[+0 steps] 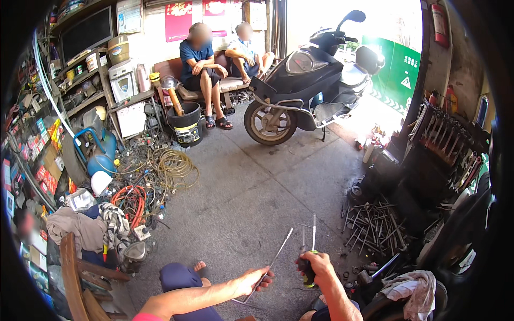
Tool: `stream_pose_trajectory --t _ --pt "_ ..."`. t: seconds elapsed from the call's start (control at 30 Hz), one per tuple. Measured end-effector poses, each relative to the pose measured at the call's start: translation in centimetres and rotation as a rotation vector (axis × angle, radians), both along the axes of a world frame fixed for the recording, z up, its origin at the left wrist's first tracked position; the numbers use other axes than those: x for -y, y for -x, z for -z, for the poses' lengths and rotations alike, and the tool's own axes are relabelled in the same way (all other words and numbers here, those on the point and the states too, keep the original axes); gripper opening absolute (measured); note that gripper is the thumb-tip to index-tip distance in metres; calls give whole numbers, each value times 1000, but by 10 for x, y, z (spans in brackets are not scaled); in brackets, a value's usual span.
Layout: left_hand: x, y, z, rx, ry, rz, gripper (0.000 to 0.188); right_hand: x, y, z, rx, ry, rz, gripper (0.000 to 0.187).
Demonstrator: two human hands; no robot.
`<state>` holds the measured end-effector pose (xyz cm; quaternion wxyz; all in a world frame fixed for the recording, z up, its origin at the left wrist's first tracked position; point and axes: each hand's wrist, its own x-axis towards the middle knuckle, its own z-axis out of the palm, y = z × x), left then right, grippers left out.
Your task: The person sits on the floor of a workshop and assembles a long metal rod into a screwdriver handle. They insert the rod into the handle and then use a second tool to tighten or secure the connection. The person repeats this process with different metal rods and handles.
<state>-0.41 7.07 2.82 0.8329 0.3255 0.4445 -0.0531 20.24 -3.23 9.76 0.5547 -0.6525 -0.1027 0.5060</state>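
My left hand [257,279] is closed around a thin metal rod [280,249], which slants up to the right and ends in a pale tip. Its lower end comes out below my fingers. To the right, my right hand [317,264] grips a screwdriver with a black and yellow-green handle [309,279]. The bright shaft [314,231] points upward. Beside it stands a second, thinner grey shaft [303,235]; whether it belongs to a separate tool I cannot tell. Both hands are above the grey floor, apart from each other.
Loose metal tools [375,227] lie piled at the right, below a tool rack [441,134]. A black scooter [316,80] stands ahead. Two people sit on a bench [171,68] at the back. Hoses [174,167], a black bucket [185,125] and a wooden chair [72,273] are at the left.
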Motion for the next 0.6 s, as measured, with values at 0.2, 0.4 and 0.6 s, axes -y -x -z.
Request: stream_pose_trajectory --t 0.2,0.4,0.6 --pt "-4 -2 -5 43 -85 -66 32 4 36 -17 -204 -82 -117 21" --pt "-2 1 4 19 -17 -71 29 12 26 -38 -86 -206 52 20" --pt "10 -4 14 -79 9 -39 20 22 27 -28 -99 -106 8 17"
